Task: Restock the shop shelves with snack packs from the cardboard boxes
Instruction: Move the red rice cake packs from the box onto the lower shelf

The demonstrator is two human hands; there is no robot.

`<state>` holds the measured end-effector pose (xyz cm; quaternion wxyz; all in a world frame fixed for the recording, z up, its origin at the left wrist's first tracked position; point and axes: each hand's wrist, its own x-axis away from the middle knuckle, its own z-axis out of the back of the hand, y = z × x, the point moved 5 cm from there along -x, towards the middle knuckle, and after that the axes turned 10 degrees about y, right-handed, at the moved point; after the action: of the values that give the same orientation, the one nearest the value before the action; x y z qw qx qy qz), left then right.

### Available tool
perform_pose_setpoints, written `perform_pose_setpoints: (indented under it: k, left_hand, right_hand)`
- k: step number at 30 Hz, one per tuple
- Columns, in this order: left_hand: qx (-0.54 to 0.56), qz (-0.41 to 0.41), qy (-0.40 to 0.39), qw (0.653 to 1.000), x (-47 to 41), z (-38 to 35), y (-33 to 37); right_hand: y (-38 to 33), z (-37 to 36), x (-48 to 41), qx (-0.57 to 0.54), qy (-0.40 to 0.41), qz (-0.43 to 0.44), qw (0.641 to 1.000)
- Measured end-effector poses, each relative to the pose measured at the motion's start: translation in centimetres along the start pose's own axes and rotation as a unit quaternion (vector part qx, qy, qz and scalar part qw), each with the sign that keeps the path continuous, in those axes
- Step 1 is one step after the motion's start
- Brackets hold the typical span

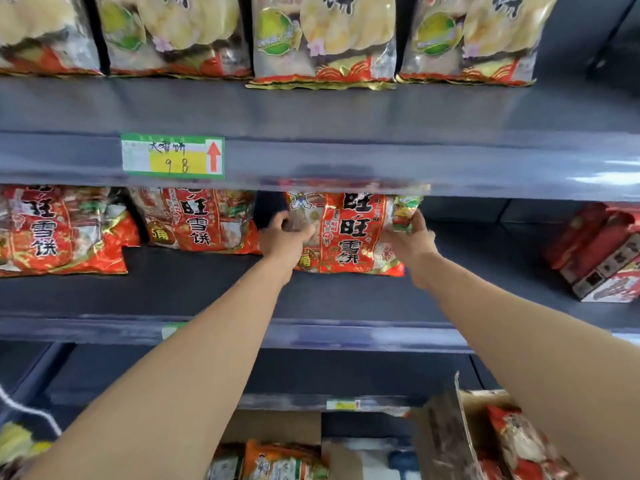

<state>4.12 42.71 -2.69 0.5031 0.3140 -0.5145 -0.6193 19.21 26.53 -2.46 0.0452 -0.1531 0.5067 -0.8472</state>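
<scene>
Left hand (285, 233) and right hand (412, 237) are apart, each clamped on one side of the same red pack (349, 233): left fingers curl round its left edge, right pinches the upper right corner. The pack is at frame centre, upright on the middle shelf (190, 282), bottom edge on the deck, top hidden behind the upper shelf lip (346, 161). Risks: the top could snag on that lip if lifted. I can't see what backs it, so it may slump forward on release. Squeeze too hard and the crackers inside could crack. It stands well apart from the neighbour packs (201, 220) to the left, so no side support. Containers: open box (446, 441) at lower right, flap up, holding more red packs (519, 445). Second box (273, 426) at bottom centre shows an orange pack (277, 459); the rest is cut off by the frame.
</scene>
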Motion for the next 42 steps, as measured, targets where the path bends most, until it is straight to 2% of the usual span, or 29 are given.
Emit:
perform_pose_setpoints:
  k: [10, 16, 21, 28, 36, 42]
  left_hand:
    - [-0.002, 0.02, 0.036, 0.999, -7.9, -2.2, -0.5]
    - [0.012, 0.007, 0.027, 1.0, -10.4, -2.3, 0.3]
    - [-0.068, -0.019, 0.021, 0.997, -9.4, -2.2, -0.4]
    - [-0.111, -0.047, 0.001, 0.993, -4.8, -1.3, 0.1]
    - [-0.143, -0.115, -0.144, 0.972, 7.8, -1.3, 2.0]
    - [-0.154, -0.16, -0.266, 0.938, 19.1, -3.3, 1.5]
  right_hand:
    - [-2.3, -6.1, -6.9, 0.04, 0.006, 0.043, 0.998]
    - [-3.3, -7.6, -8.2, 0.004, 0.001, 0.066, 0.998]
    - [-2.7, -8.2, -7.1, 0.009, -0.073, 0.111, 0.991]
    - [-1.6, -4.8, -3.4, 0.051, -0.026, 0.113, 0.992]
    - [0.3, 3.7, 5.9, 0.134, -0.017, 0.185, 0.973]
    - [4.7, 10.9, 12.6, 0.177, 0.005, 0.174, 0.969]
